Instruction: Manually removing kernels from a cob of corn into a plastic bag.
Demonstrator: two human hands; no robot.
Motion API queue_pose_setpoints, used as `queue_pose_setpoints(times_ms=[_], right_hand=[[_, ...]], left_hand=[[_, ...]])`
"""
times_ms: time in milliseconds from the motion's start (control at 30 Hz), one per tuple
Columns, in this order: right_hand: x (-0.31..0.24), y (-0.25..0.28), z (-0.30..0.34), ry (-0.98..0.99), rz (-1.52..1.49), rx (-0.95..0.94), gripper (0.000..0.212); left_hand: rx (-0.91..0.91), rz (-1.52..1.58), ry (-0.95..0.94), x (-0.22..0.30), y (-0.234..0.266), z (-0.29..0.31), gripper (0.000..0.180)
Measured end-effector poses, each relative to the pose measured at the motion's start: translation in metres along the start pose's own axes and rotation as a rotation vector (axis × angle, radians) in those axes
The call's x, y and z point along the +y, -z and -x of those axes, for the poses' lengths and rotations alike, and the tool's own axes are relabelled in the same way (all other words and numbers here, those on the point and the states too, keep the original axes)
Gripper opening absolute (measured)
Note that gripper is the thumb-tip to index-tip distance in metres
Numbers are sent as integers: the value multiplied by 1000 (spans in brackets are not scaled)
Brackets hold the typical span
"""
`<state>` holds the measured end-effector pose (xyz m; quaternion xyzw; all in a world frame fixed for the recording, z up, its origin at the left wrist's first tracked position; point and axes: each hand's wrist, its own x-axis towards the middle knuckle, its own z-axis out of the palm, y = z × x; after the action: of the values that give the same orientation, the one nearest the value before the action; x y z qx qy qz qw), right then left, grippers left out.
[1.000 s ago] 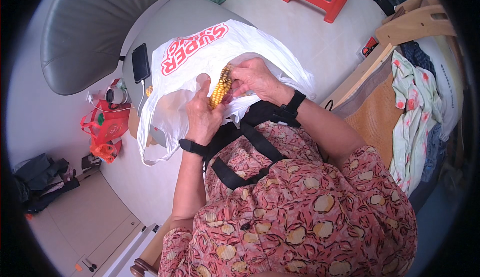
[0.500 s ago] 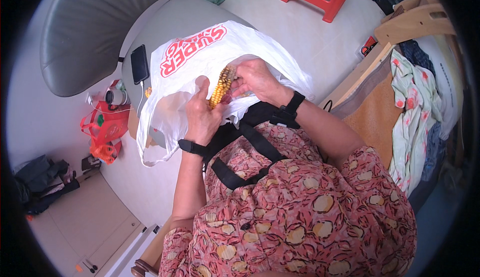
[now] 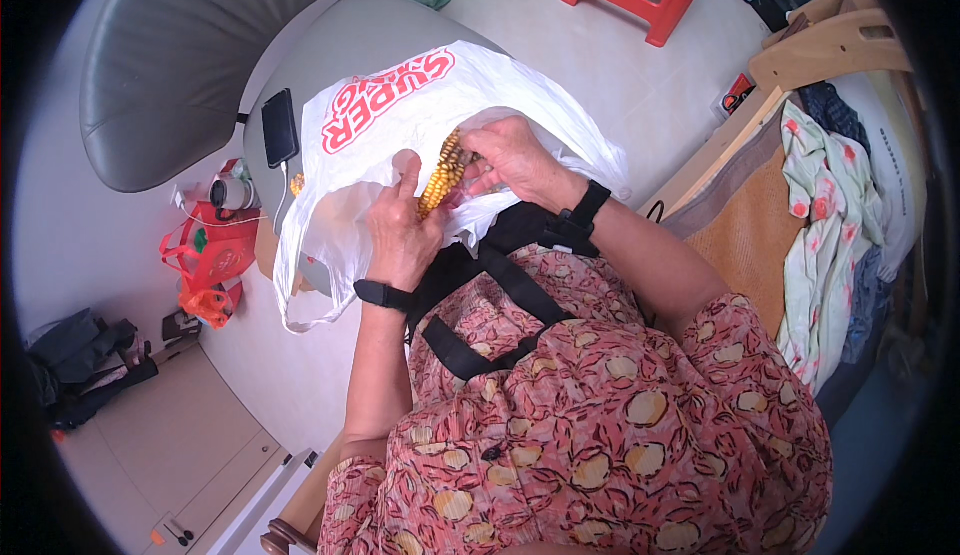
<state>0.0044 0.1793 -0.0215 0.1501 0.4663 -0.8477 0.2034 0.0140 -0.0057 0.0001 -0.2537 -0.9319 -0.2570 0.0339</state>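
Corn cob slants between both hands, gripped from either side.

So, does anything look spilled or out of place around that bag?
One small thing: a yellowish piece sits outside the white plastic bag, near the smartphone. It looks odd there because the yellow corn cob is over the bag. Possibly stray corn, but it's too small to tell.
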Motion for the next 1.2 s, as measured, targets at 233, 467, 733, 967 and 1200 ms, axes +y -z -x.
queue_pose_setpoints(times_ms=[233,467,733,967,1200], right_hand=[[-1,-1,1,-13,34,21,29],[-2,-4,6,23,-33,63,24],[-2,-4,4,0,-13,36,27],[-4,-1,1,-13,11,15,28],[-1,-4,-1,19,-2,55,24]], left_hand=[[38,9,-68,-2,-2,1,66],[35,-9,-22,-2,-3,2,65],[35,-6,-41,-1,-1,0,63],[4,-26,1,6,5,-2,53],[42,6,-36,2,2,-1,63]])
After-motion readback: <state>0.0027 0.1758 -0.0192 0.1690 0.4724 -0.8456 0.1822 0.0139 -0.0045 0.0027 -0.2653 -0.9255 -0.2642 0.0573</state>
